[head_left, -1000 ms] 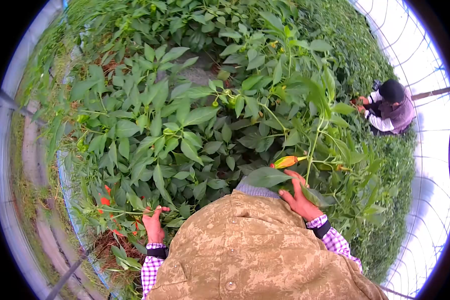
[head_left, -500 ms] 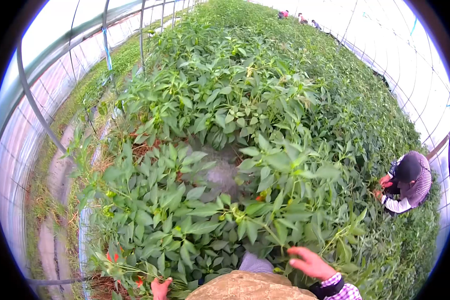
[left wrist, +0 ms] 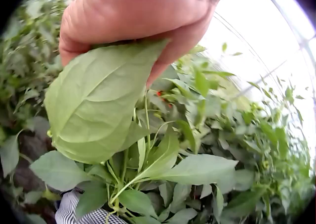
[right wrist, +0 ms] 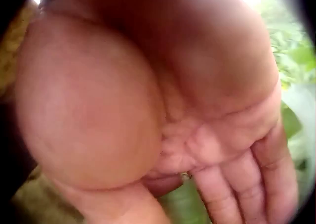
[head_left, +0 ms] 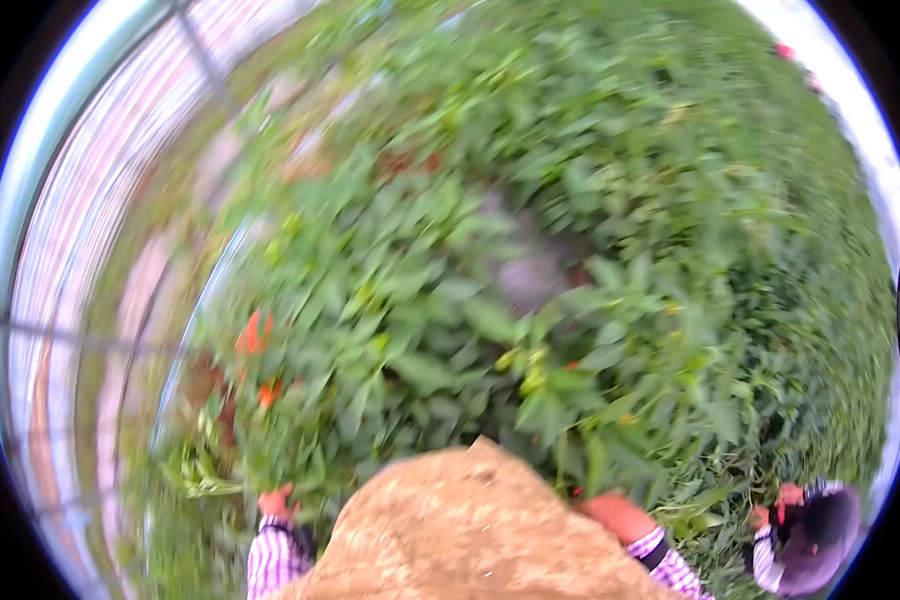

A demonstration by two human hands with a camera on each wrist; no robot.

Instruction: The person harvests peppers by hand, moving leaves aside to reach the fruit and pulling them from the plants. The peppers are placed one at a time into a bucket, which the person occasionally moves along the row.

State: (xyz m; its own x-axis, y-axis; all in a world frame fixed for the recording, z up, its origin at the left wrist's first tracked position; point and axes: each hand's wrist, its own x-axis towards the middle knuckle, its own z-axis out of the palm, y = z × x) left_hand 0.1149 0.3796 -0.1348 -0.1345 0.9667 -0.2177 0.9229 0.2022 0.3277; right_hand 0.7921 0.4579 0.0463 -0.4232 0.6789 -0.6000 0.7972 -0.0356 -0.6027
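My left hand (head_left: 276,501) is low at the left beside my jacket, gripping a leafy pepper branch (head_left: 208,476). In the left wrist view its curled fingers hold the stems from above, and a broad pepper leaf (left wrist: 94,103) hides part of the grip. Red peppers (head_left: 255,333) show in the foliage ahead of that hand. My right hand (head_left: 618,514) is among leaves at the lower right, close by the jacket. From the right wrist, its palm (right wrist: 207,110) faces the camera with the fingers stretched out and a blurred green leaf (right wrist: 185,204) between thumb and fingers.
Dense pepper plants (head_left: 420,300) fill the ground ahead, around a patch of grey ground sheet (head_left: 530,275). Another person (head_left: 815,540) crouches in the plants at the right. A tunnel frame with plastic sheeting (head_left: 80,200) runs along the left, beyond a blue-white edging strip (head_left: 205,310).
The head view has swung and is now blurred. My right hand left the branch with the orange-yellow pepper, rose with spread fingers, then came down beside the jacket. My left hand keeps its branch.
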